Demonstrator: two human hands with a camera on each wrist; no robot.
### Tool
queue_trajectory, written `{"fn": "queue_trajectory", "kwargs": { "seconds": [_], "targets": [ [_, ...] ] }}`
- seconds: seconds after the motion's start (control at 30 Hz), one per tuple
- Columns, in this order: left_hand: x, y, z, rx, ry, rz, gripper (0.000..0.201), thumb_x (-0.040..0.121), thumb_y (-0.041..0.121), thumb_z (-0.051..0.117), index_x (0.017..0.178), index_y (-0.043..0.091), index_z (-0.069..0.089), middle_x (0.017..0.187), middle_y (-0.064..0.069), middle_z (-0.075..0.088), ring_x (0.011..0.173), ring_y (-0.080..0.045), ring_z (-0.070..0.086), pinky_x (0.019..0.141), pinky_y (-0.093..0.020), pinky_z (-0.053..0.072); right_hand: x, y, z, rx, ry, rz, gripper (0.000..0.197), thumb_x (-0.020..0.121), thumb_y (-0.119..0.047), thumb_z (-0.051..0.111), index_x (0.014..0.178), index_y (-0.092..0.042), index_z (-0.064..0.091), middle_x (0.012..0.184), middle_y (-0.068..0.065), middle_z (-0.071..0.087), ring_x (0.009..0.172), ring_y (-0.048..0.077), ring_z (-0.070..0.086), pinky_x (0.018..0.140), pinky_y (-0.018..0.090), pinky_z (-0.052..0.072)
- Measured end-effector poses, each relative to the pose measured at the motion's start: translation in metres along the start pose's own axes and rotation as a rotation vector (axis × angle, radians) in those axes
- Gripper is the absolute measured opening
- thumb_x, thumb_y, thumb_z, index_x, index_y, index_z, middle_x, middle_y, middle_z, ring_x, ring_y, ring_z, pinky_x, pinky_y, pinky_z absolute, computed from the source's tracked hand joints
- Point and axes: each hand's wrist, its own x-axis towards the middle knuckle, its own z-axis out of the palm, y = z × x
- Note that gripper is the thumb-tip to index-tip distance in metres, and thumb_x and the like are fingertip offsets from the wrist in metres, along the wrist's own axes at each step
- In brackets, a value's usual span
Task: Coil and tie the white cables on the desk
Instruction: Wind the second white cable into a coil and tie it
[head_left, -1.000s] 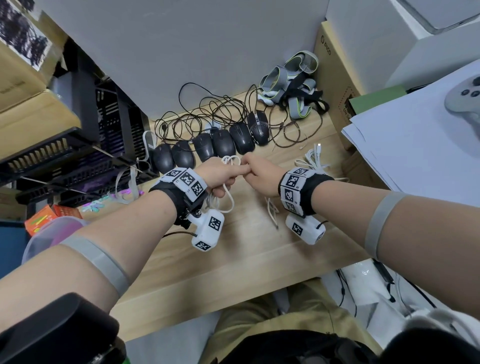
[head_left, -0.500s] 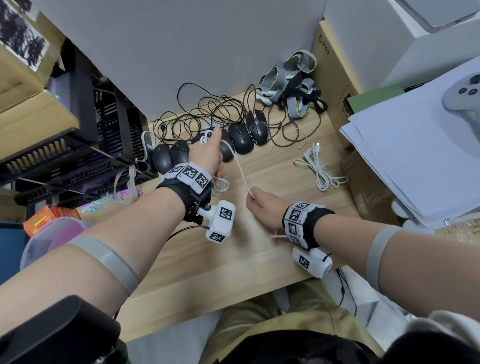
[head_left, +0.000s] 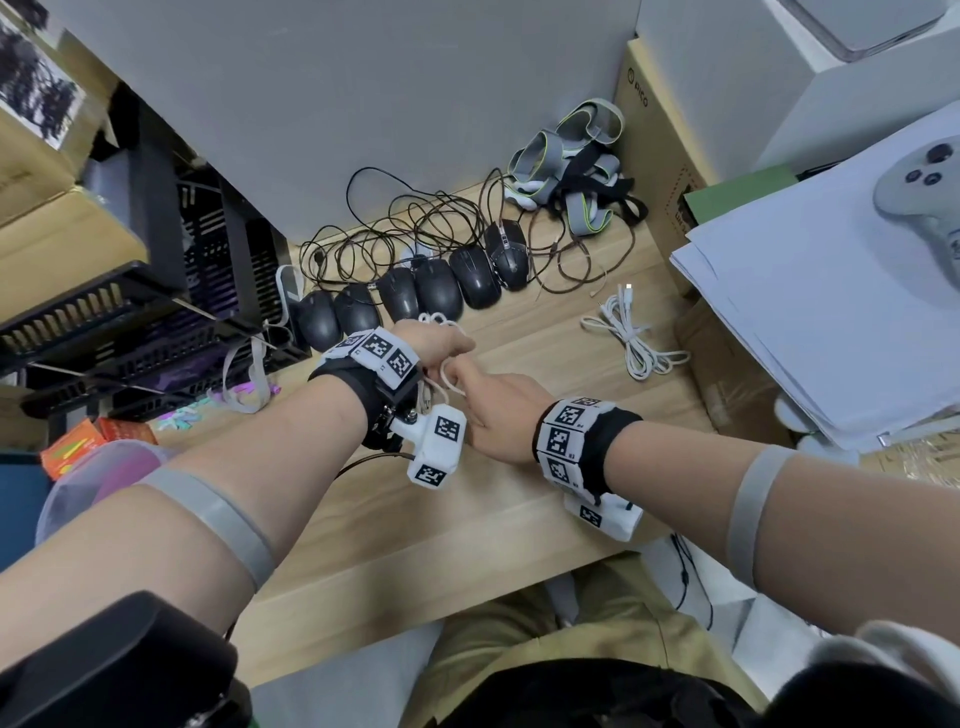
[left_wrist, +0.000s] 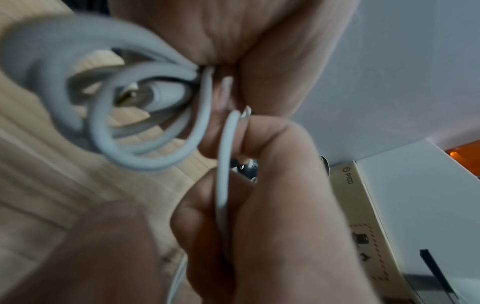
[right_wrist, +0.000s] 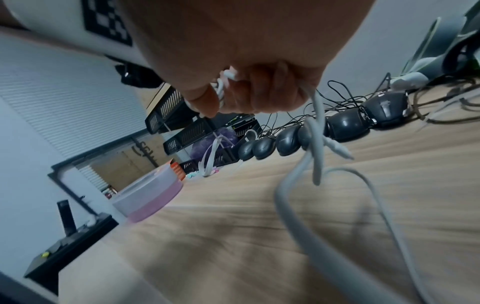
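Note:
My left hand (head_left: 441, 345) grips a small bundle of white cable loops (left_wrist: 145, 127) above the middle of the wooden desk (head_left: 395, 525). Touching it from the right, my right hand (head_left: 493, 400) pinches the free strand of the same white cable (head_left: 449, 376). In the left wrist view the strand (left_wrist: 223, 176) runs down through my curled right fingers. In the right wrist view the cable (right_wrist: 315, 148) hangs from the fist in a loop with a plug end. A second white cable (head_left: 631, 338), tied in a bundle, lies on the desk to the right.
A row of black mice (head_left: 410, 299) with tangled dark cords (head_left: 415, 228) lies just behind my hands. Grey straps (head_left: 571, 171) and a cardboard box (head_left: 654, 156) stand at the back right, paper sheets (head_left: 831, 312) at right, black trays (head_left: 130, 312) at left, a pink-lidded tub (right_wrist: 150, 197) front left.
Half a second ago my hands were apart with the cable stretched between them. My right hand has come back up to the left one, bringing another turn to the bundle.

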Motion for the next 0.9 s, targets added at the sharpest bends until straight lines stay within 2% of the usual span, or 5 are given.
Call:
{"fn": "queue_trajectory", "kwargs": {
  "seconds": [0.1, 0.37, 0.47, 0.77, 0.9],
  "targets": [
    [0.011, -0.008, 0.001, 0.029, -0.184, -0.067, 0.03, 0.073, 0.034, 0.076, 0.066, 0.012, 0.057, 0.056, -0.006, 0.056, 0.045, -0.021, 0.049, 0.05, -0.029, 0.04, 0.001, 0.007, 0.005, -0.04, -0.021, -0.046, 0.041, 0.085, -0.037, 0.057, 0.113, -0.025, 0.029, 0.075, 0.002, 0.061, 0.071, 0.034, 0.06, 0.068, 0.043, 0.051],
    [-0.002, 0.002, 0.007, -0.597, 0.074, 0.061, 0.025, 0.099, 0.027, 0.055, 0.087, 0.005, 0.051, 0.053, -0.005, 0.051, 0.044, -0.022, 0.056, 0.064, -0.039, 0.058, -0.002, 0.024, 0.023, 0.033, -0.167, 0.022, 0.021, 0.096, -0.041, 0.039, 0.104, -0.027, 0.027, 0.085, 0.008, 0.062, 0.076, 0.034, 0.06, 0.073, 0.044, 0.05],
    [-0.003, 0.007, 0.004, -0.668, 0.066, 0.1, 0.039, 0.1, 0.041, 0.051, 0.073, 0.014, 0.045, 0.045, 0.003, 0.04, 0.034, -0.013, 0.039, 0.039, -0.022, 0.041, -0.007, 0.033, 0.029, -0.022, -0.252, 0.055, 0.03, 0.1, -0.046, 0.026, 0.113, -0.022, 0.038, 0.093, 0.01, 0.065, 0.083, 0.035, 0.061, 0.082, 0.045, 0.05],
    [-0.013, 0.009, -0.006, -0.043, -0.211, 0.192, 0.063, 0.06, 0.076, 0.077, 0.067, 0.026, 0.04, 0.052, 0.005, 0.031, 0.044, -0.014, 0.023, 0.043, -0.021, 0.022, 0.0, 0.043, 0.002, -0.145, -0.234, 0.056, 0.041, 0.101, -0.047, 0.034, 0.088, -0.014, 0.057, 0.083, 0.004, 0.062, 0.079, 0.027, 0.058, 0.074, 0.038, 0.046],
    [-0.018, 0.005, 0.008, 0.251, -0.212, 0.27, 0.076, 0.056, 0.094, 0.057, 0.054, 0.019, 0.045, 0.046, -0.004, 0.039, 0.038, -0.017, 0.029, 0.046, -0.023, 0.025, 0.015, 0.027, -0.022, -0.009, -0.005, -0.053, 0.031, 0.094, -0.04, 0.057, 0.09, -0.013, 0.073, 0.088, 0.009, 0.07, 0.084, 0.027, 0.062, 0.075, 0.036, 0.048]
  ]
}}
